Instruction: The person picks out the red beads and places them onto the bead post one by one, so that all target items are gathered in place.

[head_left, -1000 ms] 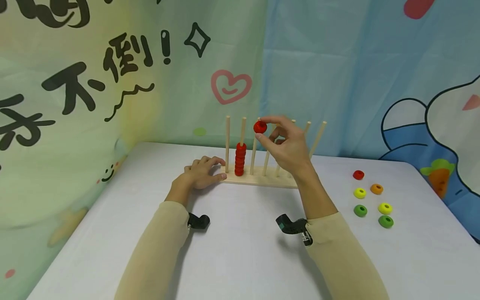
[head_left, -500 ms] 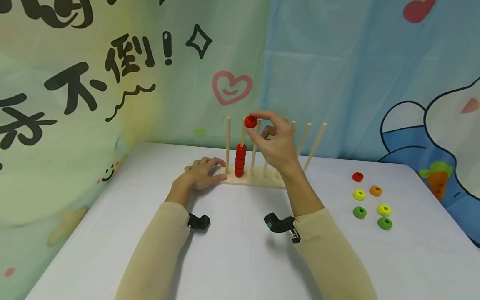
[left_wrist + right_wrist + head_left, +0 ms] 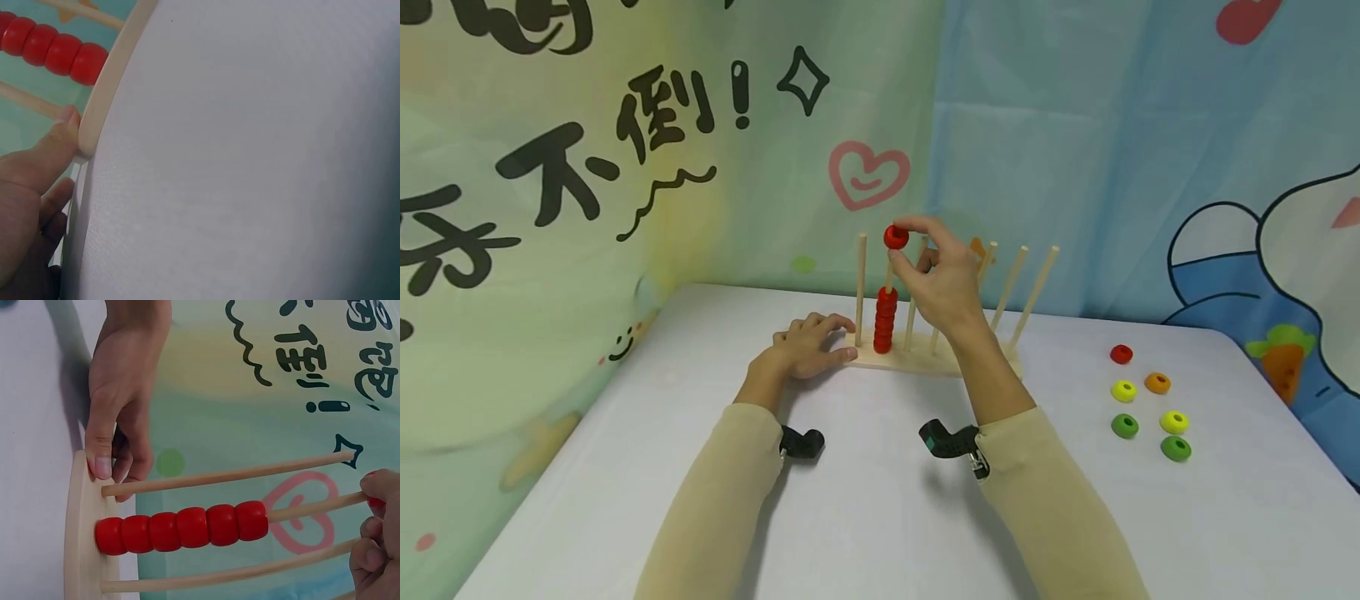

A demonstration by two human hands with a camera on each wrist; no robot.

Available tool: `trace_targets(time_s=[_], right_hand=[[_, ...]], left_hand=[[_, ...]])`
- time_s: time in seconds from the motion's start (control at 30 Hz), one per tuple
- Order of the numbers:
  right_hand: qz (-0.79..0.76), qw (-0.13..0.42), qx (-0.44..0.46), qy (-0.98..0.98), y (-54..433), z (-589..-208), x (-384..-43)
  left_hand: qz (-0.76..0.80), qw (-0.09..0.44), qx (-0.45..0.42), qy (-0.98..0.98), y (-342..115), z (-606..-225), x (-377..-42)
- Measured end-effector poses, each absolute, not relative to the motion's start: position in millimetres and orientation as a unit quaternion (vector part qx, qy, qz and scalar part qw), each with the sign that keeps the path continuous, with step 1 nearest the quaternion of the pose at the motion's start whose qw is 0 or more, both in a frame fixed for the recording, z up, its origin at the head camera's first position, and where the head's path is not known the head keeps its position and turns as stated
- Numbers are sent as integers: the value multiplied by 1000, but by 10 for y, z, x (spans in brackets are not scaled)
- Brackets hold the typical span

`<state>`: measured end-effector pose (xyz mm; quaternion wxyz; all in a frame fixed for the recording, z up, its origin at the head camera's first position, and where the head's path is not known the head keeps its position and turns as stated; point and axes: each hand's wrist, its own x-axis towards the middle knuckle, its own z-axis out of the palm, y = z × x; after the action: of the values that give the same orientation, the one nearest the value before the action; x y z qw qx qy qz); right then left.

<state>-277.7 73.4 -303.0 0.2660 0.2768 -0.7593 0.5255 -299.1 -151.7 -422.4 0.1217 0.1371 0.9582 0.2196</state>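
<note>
My right hand [image 3: 950, 287] pinches a red bead [image 3: 896, 237] between thumb and index finger, right at the top of the second peg from the left of a wooden bead stand [image 3: 917, 362]. Several red beads [image 3: 885, 321] are stacked on that peg, down to the base. In the right wrist view the held bead [image 3: 375, 502] is mostly covered by fingers. My left hand [image 3: 808, 346] grips the left end of the stand's base, its thumb [image 3: 67, 117] on the near side and the other fingers round the back.
Loose beads lie on the white table at the right: a red one [image 3: 1122, 354], an orange one [image 3: 1157, 382], yellow ones [image 3: 1123, 391] and green ones [image 3: 1176, 448]. Other pegs [image 3: 1034, 296] rise bare to the right. A printed cloth [image 3: 1030, 142] hangs behind the table.
My right hand has carried the red bead left and slightly up, from near the third peg to the top of the second. The left hand stays at the base's end.
</note>
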Motion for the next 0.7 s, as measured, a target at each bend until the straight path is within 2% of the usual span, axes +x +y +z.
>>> trace_targets(time_s=[0.33, 0.53, 0.7], right_hand=[[498, 269, 254, -784, 790, -3093, -2888], [506, 248, 282, -776, 817, -3148, -2858], [514, 258, 304, -760, 848, -3172, -2808]], left_hand=[[221, 116, 137, 958, -1473, -4226, -2986], [218, 116, 136, 960, -1484, -4243, -2979], [217, 118, 133, 960, -1496, -4237, -2994]])
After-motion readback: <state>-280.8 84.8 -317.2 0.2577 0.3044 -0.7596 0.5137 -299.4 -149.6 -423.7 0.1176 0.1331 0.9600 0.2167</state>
